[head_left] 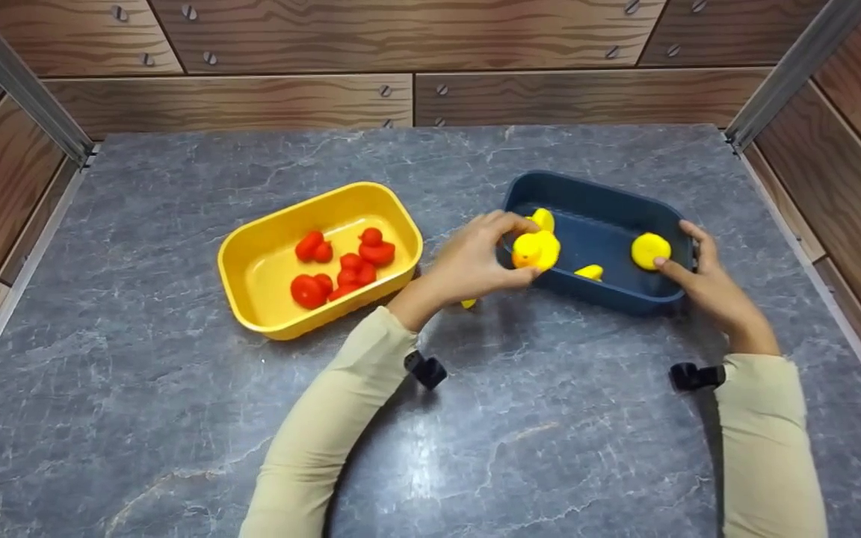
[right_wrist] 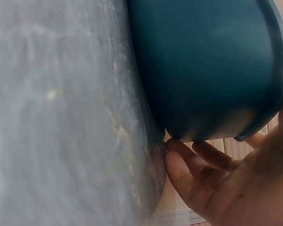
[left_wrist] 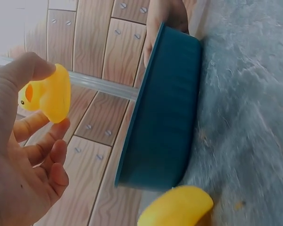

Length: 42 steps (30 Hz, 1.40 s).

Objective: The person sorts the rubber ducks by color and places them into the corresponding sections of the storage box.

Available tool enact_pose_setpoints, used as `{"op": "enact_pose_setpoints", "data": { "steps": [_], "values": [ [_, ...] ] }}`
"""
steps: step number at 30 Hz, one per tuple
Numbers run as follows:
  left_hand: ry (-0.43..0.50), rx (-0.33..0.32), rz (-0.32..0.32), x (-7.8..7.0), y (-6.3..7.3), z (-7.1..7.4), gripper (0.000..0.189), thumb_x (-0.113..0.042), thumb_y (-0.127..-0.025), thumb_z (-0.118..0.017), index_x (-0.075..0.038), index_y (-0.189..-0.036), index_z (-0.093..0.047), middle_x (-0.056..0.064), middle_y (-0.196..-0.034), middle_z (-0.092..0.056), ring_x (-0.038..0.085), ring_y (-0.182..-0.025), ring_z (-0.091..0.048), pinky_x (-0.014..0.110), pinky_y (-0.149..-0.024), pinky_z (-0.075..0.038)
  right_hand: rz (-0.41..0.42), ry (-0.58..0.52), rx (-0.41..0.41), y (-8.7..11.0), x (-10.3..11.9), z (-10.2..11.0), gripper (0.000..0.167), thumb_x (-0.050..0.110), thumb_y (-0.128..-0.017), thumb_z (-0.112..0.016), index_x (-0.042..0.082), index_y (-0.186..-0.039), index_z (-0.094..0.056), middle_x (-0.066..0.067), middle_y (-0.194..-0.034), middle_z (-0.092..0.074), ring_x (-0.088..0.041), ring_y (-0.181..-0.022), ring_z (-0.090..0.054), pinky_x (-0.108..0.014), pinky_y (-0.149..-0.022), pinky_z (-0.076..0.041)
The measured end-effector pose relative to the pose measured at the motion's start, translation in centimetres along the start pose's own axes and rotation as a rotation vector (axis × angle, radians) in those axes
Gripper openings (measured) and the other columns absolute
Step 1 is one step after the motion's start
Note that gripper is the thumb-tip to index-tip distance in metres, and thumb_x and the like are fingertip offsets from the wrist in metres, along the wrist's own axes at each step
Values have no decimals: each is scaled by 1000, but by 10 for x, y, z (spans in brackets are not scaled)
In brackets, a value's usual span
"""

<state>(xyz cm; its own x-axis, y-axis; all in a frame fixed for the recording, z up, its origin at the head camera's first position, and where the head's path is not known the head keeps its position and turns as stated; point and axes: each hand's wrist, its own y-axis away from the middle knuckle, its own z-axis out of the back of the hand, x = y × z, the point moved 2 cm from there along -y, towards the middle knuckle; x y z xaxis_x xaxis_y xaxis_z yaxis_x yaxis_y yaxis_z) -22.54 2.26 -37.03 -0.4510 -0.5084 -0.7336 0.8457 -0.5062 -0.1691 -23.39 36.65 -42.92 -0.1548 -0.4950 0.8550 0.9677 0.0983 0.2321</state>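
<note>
Between thumb and fingertips my left hand (head_left: 475,258) pinches a yellow rubber duck (head_left: 537,250), which overlaps the left rim of the dark blue bin (head_left: 610,296) in the head view. The left wrist view shows this duck from its side, raised above the rim's height. My right hand (head_left: 718,291) grips the bin's right end, thumb over the rim and fingers along the outer wall. Inside the bin lie a yellow duck (head_left: 651,252) near that thumb, another yellow piece (head_left: 590,272) by the front wall, and one (head_left: 543,219) partly behind the held duck.
Left of the blue bin stands a yellow bin (head_left: 251,317) with several red rubber ducks (head_left: 310,291). On the grey marbled table (head_left: 535,448), another yellow duck (left_wrist: 177,207) lies beside the blue bin, mostly hidden under my left hand in the head view. Wood-patterned walls (head_left: 288,101) enclose the table.
</note>
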Motion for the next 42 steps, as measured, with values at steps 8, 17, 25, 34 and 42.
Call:
{"op": "enact_pose_setpoints", "data": {
  "steps": [8, 17, 25, 34, 42],
  "values": [
    [-34, -5, 19, -9, -14, -7, 51, -37, -78, -76, -21, -124, -60, -5, -113, -59, 15, -108, -53, 27, -88, -43, -7, 6, -4, -1, 1, 1, 87, 36, -99, -51, 18, -153, 15, -28, -156, 15, -46, -145, 4, -59, -116, -7],
    [-39, -4, 45, -9, -28, -18, 50, -38, -78, -75, -23, -123, -60, -5, -110, -58, 15, -103, -53, 25, -80, -42, -12, 17, -2, 1, -1, 1, 88, 37, -99, -52, 18, -153, 15, -28, -156, 15, -48, -144, 4, -60, -116, -8],
    [-59, -15, 91, -5, -36, -25, 51, -39, -81, -73, -25, -128, -58, -6, -114, -58, 11, -103, -49, 24, -82, -42, -11, 31, -3, 1, 0, 1, 89, 38, -98, -52, 18, -153, 15, -28, -155, 18, -49, -144, 7, -62, -115, -7],
    [-46, -85, 71, -9, -41, -31, 49, -37, -82, -72, -23, -127, -59, -7, -117, -60, 12, -101, -52, 23, -81, -41, -11, 48, -14, 1, 1, 0, 88, 40, -98, -51, 17, -153, 14, -31, -155, 9, -48, -142, -3, -60, -114, -14],
    [-54, -115, 54, -13, -42, -34, 48, -38, -83, -72, -22, -127, -60, -7, -116, -61, 15, -105, -55, 23, -83, -43, -14, 41, -9, 0, 0, 1, 89, 38, -98, -52, 16, -153, 15, -28, -155, 18, -48, -144, 10, -62, -115, -5]
  ]
}}
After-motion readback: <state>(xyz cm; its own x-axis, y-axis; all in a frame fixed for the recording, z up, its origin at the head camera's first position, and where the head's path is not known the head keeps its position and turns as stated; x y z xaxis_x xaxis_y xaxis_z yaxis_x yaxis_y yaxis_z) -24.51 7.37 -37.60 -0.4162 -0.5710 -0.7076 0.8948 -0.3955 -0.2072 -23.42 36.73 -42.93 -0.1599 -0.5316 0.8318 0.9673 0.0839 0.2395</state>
